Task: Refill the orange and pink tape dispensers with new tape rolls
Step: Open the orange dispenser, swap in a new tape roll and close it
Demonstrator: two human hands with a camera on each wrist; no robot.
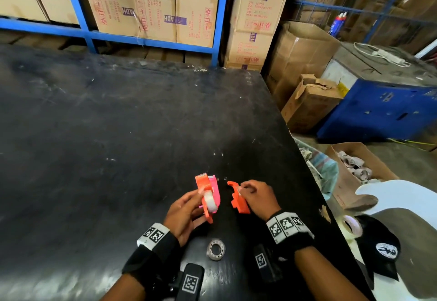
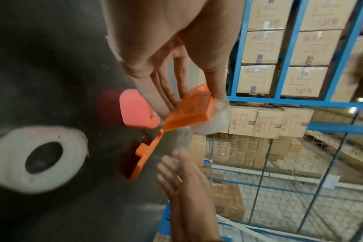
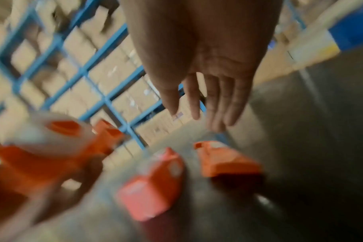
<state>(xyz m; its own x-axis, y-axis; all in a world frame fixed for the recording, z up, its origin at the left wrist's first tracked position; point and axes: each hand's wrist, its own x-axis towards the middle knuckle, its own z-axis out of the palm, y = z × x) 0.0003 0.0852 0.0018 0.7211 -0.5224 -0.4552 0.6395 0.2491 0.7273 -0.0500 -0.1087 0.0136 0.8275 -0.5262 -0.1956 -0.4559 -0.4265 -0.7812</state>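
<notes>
My left hand point(image 1: 186, 208) grips one orange dispenser half point(image 1: 206, 206) with a whitish tape roll point(image 1: 210, 202) seated on its hub; in the left wrist view the thumb point(image 2: 215, 85) presses the roll point(image 2: 212, 122) against that half point(image 2: 189, 109). The pink dispenser point(image 1: 216, 190) lies just behind it on the black table point(image 1: 118, 135). The other orange half point(image 1: 237, 200) lies flat to the right. My right hand point(image 1: 256, 195) hovers over that half point(image 3: 224, 163) with fingers point(image 3: 218, 106) straight and holds nothing. The right wrist view is blurred.
A loose tape roll point(image 1: 215, 250) lies on the table near my wrists. At the table's right edge sit another roll point(image 1: 352, 226) and a black cap point(image 1: 378, 251). A carton of empty cores point(image 1: 354, 168) stands on the floor. Blue shelving point(image 1: 151, 38) holds cartons behind the table.
</notes>
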